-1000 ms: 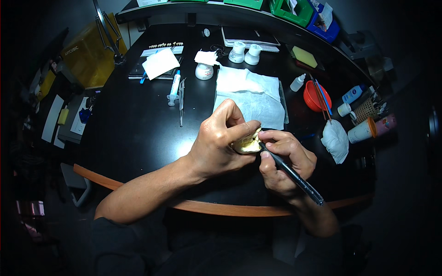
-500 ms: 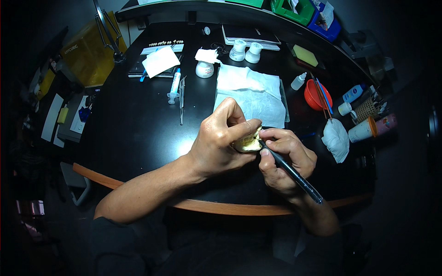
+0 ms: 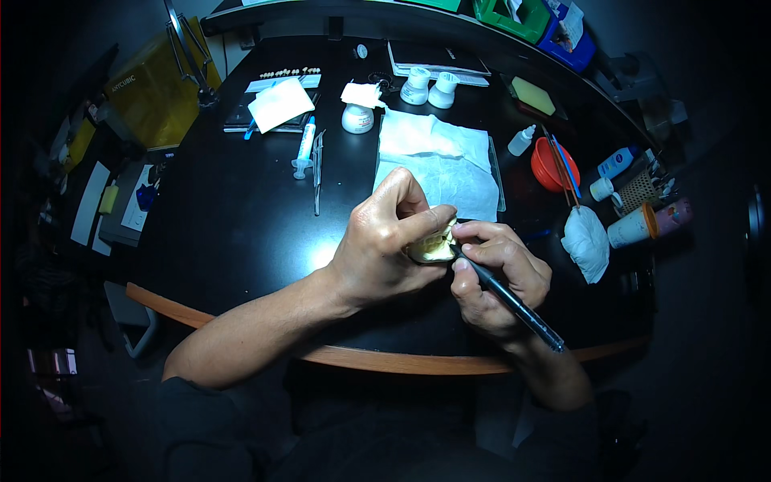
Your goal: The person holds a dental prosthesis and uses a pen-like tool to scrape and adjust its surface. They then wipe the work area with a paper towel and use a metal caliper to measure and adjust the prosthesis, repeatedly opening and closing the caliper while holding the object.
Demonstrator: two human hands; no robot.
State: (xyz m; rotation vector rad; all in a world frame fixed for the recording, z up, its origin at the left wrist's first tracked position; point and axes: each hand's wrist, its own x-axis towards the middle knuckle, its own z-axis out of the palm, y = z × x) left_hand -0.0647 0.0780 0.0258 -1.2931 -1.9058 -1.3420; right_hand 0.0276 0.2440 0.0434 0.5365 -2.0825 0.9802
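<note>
My left hand (image 3: 381,241) is closed round a pale yellow dental model (image 3: 434,249), held above the near part of the black desk. Its fingers hide much of the model. My right hand (image 3: 502,277) grips a black pen (image 3: 522,309) with a clear, dark rear end that slants down to the right. The pen's tip meets the model's right side, though the exact contact is hidden by the fingers. Beyond my hands lies a white paper sheet (image 3: 442,169) on a flat pad.
At the left lie a syringe (image 3: 305,149) and tweezers (image 3: 318,173). White jars (image 3: 414,86) stand at the back. Right of the paper are a dropper bottle (image 3: 521,140), a red bowl (image 3: 550,169) with brushes across it, and a crumpled tissue (image 3: 586,245). A wooden strip (image 3: 401,361) edges the desk.
Both hands keep nearly the same pose, with the pen at the model. The whole view has shifted very slightly.
</note>
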